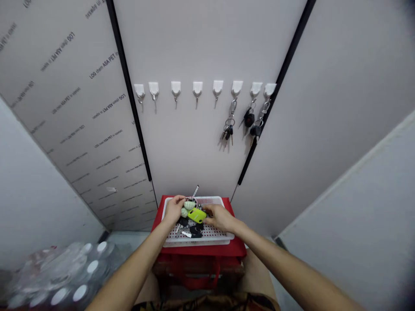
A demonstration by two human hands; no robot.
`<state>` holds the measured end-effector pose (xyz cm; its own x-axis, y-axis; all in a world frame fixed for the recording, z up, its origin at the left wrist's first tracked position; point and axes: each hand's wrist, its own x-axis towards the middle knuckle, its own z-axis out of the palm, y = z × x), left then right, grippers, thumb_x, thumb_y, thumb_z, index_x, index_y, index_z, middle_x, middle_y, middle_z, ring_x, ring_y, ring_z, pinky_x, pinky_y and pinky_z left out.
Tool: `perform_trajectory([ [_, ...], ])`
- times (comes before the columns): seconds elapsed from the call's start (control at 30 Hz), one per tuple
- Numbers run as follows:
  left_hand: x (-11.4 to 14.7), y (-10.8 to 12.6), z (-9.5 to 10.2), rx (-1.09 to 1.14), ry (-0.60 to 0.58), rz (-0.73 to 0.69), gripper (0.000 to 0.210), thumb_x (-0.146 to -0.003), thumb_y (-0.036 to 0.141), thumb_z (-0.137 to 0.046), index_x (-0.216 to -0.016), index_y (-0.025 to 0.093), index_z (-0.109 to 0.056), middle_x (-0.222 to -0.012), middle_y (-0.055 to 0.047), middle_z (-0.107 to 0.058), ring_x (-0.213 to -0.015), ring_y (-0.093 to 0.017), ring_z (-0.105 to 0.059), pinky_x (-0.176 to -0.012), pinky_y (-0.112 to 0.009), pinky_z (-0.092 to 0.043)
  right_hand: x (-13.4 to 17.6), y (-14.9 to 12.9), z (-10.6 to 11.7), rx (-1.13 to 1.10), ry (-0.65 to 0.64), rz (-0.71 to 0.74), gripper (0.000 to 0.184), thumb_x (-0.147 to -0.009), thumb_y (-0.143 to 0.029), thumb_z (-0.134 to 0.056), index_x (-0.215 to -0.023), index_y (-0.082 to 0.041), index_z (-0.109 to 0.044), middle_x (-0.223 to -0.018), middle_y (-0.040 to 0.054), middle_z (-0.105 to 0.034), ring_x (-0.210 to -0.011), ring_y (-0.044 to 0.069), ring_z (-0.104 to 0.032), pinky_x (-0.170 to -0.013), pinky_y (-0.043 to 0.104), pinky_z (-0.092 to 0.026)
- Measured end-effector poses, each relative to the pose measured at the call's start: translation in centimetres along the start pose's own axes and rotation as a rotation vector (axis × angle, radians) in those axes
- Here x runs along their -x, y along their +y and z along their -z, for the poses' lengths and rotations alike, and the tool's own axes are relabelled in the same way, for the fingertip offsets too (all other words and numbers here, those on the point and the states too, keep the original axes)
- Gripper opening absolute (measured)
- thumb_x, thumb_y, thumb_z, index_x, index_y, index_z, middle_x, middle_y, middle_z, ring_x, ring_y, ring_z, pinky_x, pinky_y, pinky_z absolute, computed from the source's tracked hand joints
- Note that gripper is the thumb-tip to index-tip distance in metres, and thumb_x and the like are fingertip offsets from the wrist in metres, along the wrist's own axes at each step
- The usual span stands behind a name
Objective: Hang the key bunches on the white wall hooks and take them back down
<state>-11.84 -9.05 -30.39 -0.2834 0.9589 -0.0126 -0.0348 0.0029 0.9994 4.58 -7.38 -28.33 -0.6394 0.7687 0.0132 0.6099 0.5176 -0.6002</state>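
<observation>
Lime-green, a key fob [196, 215] is held at its edge by the fingers of the right hand [221, 217], over the white plastic basket [198, 242]. The left hand [173, 209] has its fingers nearly together beside a pale checked charm [189, 205]; what they grip, I cannot tell.

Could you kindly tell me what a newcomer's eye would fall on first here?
Most likely the bright yellow-green fob, between the left hand and the right hand, over the white basket. Next, perhaps, the row of eight white hooks on the wall above, with keys hanging from the three at the right end. The red surface under the basket also stands out.
</observation>
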Motion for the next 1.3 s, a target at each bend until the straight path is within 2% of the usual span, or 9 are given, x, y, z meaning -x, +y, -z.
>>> perform_trajectory([
  [0.1, 0.5, 0.7, -0.1, 0.053, -0.036, -0.005, 0.011, -0.053, 0.023, -0.05, -0.059, 0.013, -0.051, -0.054, 0.004, -0.051, -0.049, -0.006, -0.044, -0.049, -0.017, -0.035, -0.3, -0.3, -1.1, 0.115, 0.042, -0.018, 0.021, -0.056, -0.025, -0.052, -0.075, -0.016, -0.054, -0.067, 0.0009, -0.054, -0.06, 0.012, -0.045, -0.052, 0.02, -0.031],
  [0.23, 0.6, 2.2, 0.4, 0.165, -0.088, -0.008, 0.012, -0.051, 0.021, -0.052, -0.061, 0.014, -0.049, -0.062, 0.004, -0.053, -0.05, -0.005, -0.045, -0.05, -0.017, -0.036, -0.1, -1.4, -0.3, 0.184, 0.107, 0.05, 0.014, -0.057, -0.021, -0.051, -0.07, -0.016, -0.051, -0.067, 0.0008, -0.052, -0.061, 0.012, -0.044, -0.052, 0.02, -0.03],
  [0.43, 0.4, 3.5, 0.9, 0.336, -0.023, -0.066, 0.02, -0.053, 0.028, -0.053, -0.067, 0.016, -0.045, -0.064, 0.005, -0.05, -0.045, -0.003, -0.043, -0.044, -0.016, -0.034, 1.0, -3.2, 0.8, 0.187, 0.154, 0.196, 0.016, -0.06, -0.025, -0.05, -0.072, -0.015, -0.051, -0.073, 0.0037, -0.052, -0.07, 0.014, -0.044, -0.062, 0.023, -0.032],
  [0.57, 0.8, 4.2, 0.3, 0.476, -0.066, -0.069, 0.021, -0.053, 0.025, -0.056, -0.068, 0.015, -0.044, -0.06, 0.006, -0.048, -0.046, -0.003, -0.043, -0.046, -0.015, -0.035, 0.5, -3.4, 0.5, -0.09, 0.144, 0.068, 0.029, -0.071, -0.035, -0.034, -0.069, -0.014, -0.053, -0.064, 0.0025, -0.052, -0.061, 0.012, -0.045, -0.055, 0.022, -0.032],
  [0.7, 1.4, 5.2, -0.2, 0.534, -0.144, -0.069, 0.019, -0.054, 0.022, -0.056, -0.068, 0.016, -0.044, -0.066, 0.005, -0.049, -0.05, -0.003, -0.044, -0.049, -0.016, -0.036, -1.2, -3.4, 1.1, -0.456, 0.257, -0.12, 0.043, -0.074, -0.042, -0.021, -0.069, -0.012, -0.052, -0.063, 0.0034, -0.052, -0.06, 0.012, -0.047, -0.052, 0.022, -0.034],
  [0.93, 1.3, 6.3, -0.3, 0.334, -0.177, -0.157, 0.01, -0.056, 0.02, -0.054, -0.063, 0.014, -0.049, -0.077, 0.003, -0.049, -0.062, -0.005, -0.046, -0.056, -0.016, -0.035, -3.1, -4.4, 3.7, -0.672, 0.417, -0.129, 0.034, -0.066, -0.037, -0.04, -0.089, -0.014, -0.048, -0.079, 0.0034, -0.054, -0.067, 0.011, -0.047, -0.058, 0.022, -0.035],
  [1.1, 1.3, 6.4, 0.1, 0.193, -0.169, -0.24, 0.006, -0.057, 0.018, -0.052, -0.06, 0.014, -0.05, -0.075, 0.001, -0.051, -0.071, -0.009, -0.046, -0.067, -0.019, -0.036, -3.1, -5.6, 5.1, -0.789, 0.393, -0.057, 0.025, -0.061, -0.036, -0.047, -0.069, -0.013, -0.052, -0.06, -0.0014, -0.051, -0.058, 0.008, -0.046, -0.055, 0.021, -0.034],
  [1.2, 1.3, 6.9, 0.2, 0.15, -0.193, -0.282, 0.006, -0.058, 0.018, -0.051, -0.063, 0.014, -0.05, -0.078, -0.001, -0.052, -0.075, -0.01, -0.047, -0.073, -0.023, -0.035, -3.2, -6.6, 5.8, -0.925, 0.458, -0.003, 0.028, -0.055, -0.03, -0.053, -0.078, -0.014, -0.051, -0.056, -0.0034, -0.05, -0.055, 0.008, -0.046, -0.054, 0.02, -0.034],
  [1.3, 1.2, 8.0, -0.3, 0.156, -0.232, -0.304, 0.024, -0.058, 0.017, -0.051, -0.082, 0.017, -0.048, -0.084, -0.002, -0.053, -0.081, -0.012, -0.047, -0.077, -0.025, -0.034, -3.3, -7.8, 6.5, -0.96, 0.5, 0.102, 0.035, -0.055, -0.024, -0.054, -0.088, -0.015, -0.048, -0.05, -0.0058, -0.047, -0.055, 0.008, -0.047, -0.052, 0.019, -0.034],
])
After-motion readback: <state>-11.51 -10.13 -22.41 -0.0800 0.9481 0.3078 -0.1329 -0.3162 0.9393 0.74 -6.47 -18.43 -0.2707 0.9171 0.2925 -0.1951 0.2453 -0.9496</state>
